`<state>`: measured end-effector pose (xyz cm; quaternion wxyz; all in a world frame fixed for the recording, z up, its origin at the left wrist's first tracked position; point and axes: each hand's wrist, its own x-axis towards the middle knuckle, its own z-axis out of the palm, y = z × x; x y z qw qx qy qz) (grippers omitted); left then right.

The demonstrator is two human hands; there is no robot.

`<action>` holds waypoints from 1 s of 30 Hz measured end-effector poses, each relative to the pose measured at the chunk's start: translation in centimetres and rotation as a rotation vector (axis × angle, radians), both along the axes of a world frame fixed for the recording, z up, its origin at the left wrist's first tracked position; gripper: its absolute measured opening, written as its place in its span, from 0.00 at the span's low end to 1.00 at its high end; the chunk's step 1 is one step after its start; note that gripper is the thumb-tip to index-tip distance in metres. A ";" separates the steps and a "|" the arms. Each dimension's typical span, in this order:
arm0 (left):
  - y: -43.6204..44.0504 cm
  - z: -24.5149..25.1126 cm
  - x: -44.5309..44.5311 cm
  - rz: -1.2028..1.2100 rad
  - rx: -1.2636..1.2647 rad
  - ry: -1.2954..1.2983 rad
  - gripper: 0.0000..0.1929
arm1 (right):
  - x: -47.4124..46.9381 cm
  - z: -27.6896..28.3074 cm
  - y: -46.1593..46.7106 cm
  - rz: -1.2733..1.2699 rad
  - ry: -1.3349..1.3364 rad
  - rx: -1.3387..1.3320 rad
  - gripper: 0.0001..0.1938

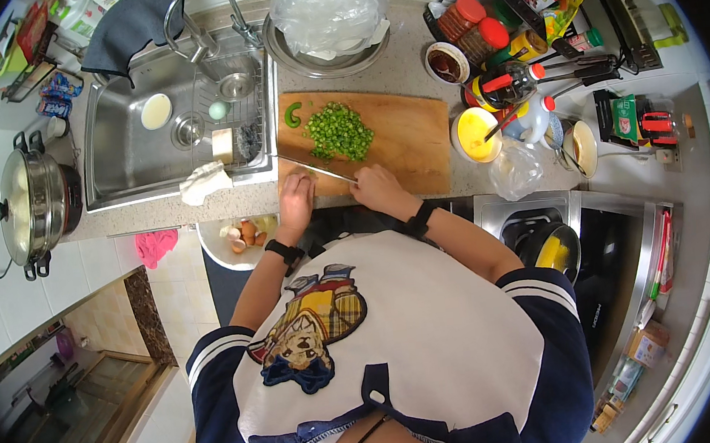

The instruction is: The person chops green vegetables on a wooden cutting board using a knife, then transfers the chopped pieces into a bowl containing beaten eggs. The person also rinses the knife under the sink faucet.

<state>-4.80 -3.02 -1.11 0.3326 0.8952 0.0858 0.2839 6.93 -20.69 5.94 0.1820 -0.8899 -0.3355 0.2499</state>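
Observation:
My right hand (380, 188) grips the handle of a kitchen knife (318, 168), whose blade points left across the front of a wooden cutting board (415, 142). My left hand (297, 196) rests at the board's front left corner with its fingers bent, close to the blade. A bit of green shows by its fingertips, but whether they hold anything is hidden. Behind the knife lies a heap of chopped green pepper (340, 132). One curved piece of green pepper (292, 115) sits apart from it, towards the back left.
Left of the board is a steel sink (123, 141) with a wire rack. Below the counter, a white bin (210, 248) holds eggshells. A bowl of beaten egg (478, 133) stands to the right, near several sauce bottles (508, 86). A frying pan (572, 245) contains yellow egg.

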 end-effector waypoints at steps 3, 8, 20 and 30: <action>0.1 -0.2 0.0 0.008 0.002 0.029 0.03 | 0.0 0.2 0.1 0.009 -0.009 0.010 0.12; 0.3 -0.7 -0.2 -0.025 0.034 0.001 0.03 | -0.2 0.6 0.4 -0.012 0.010 -0.014 0.12; 1.5 -0.6 -0.2 -0.059 0.110 -0.037 0.07 | 0.1 0.4 0.1 0.037 0.081 -0.065 0.13; 0.7 0.0 -0.1 0.046 0.252 0.239 0.08 | 0.9 -0.3 -0.3 0.011 0.037 0.011 0.14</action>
